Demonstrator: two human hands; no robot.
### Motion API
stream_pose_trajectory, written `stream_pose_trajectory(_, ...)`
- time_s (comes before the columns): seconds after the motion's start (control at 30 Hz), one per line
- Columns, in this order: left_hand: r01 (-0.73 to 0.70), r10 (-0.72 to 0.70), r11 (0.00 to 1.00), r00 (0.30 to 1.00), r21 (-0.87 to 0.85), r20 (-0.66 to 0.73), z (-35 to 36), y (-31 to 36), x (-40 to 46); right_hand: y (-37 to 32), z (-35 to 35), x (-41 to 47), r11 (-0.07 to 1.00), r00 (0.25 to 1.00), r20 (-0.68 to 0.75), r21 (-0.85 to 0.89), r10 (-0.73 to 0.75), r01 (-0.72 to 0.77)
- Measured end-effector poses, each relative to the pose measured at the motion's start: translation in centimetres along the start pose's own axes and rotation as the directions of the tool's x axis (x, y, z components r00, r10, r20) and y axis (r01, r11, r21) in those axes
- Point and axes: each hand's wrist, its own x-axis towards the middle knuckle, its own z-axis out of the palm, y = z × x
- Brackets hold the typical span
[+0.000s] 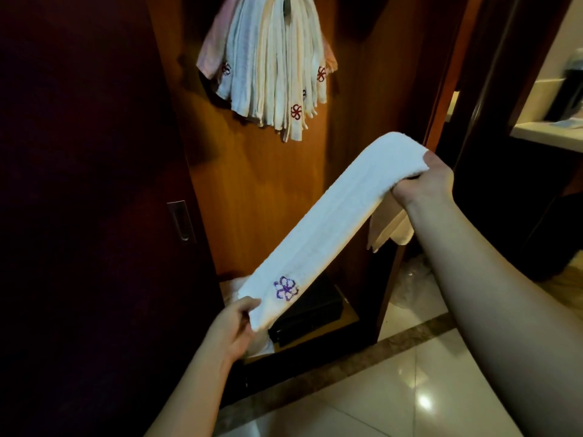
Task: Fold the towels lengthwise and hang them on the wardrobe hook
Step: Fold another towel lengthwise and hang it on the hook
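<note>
A white towel (331,222), folded into a long narrow strip with a purple flower stitched near its lower end, stretches diagonally in front of the open wardrobe. My left hand (235,326) pinches its lower end. My right hand (424,181) grips its upper end, and a bit of cloth hangs down below that hand. Several folded towels (271,67) with red flower marks hang in a bunch from the wardrobe hook (286,6) high on the wooden back panel.
A dark sliding door (94,184) with a metal recessed handle stands at the left. A black box (307,310) sits on the wardrobe floor beside some white cloth. Glossy tiled floor (394,389) spreads at the lower right. A counter (549,134) with a dark kettle lies far right.
</note>
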Motion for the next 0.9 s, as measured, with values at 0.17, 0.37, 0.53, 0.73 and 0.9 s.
stream_pose_trajectory(0.17, -0.016, 0.035, 0.974, 0.996, -0.225, 0.078, 0.6, -1.1, 0.8, -0.1, 1.2, -0.7, 1.0, 0.999, 0.043, -0.01, -0.002, 0.002)
stream_pose_trajectory(0.37, -0.074, 0.079, 0.96, 0.997, -0.269, 0.009, 0.7, -2.2, 2.3, -0.4, 2.5, -0.9, 1.0, 0.999, 0.04, 0.016, -0.02, 0.02)
stream_pose_trajectory(0.53, 0.066, -0.065, 0.995, 0.998, -0.076, 0.024, 2.3, -3.8, 3.7, 0.7, 3.8, -1.3, 0.999, 1.0, 0.025, 0.052, 0.01, -0.012)
stream_pose_trajectory(0.73, 0.024, 0.042, 0.935, 0.983, 0.354, -0.177, 4.5, -3.3, 5.6, 2.2, 6.1, -2.5, 1.0, 0.997, 0.077, 0.014, 0.024, -0.025)
stream_pose_trajectory(0.9, -0.36, 0.428, 0.851, 0.897, 0.383, -0.109, 10.1, -0.1, 1.3, 4.1, 7.8, -3.3, 0.993, 0.981, 0.176, -0.1, 0.077, -0.06)
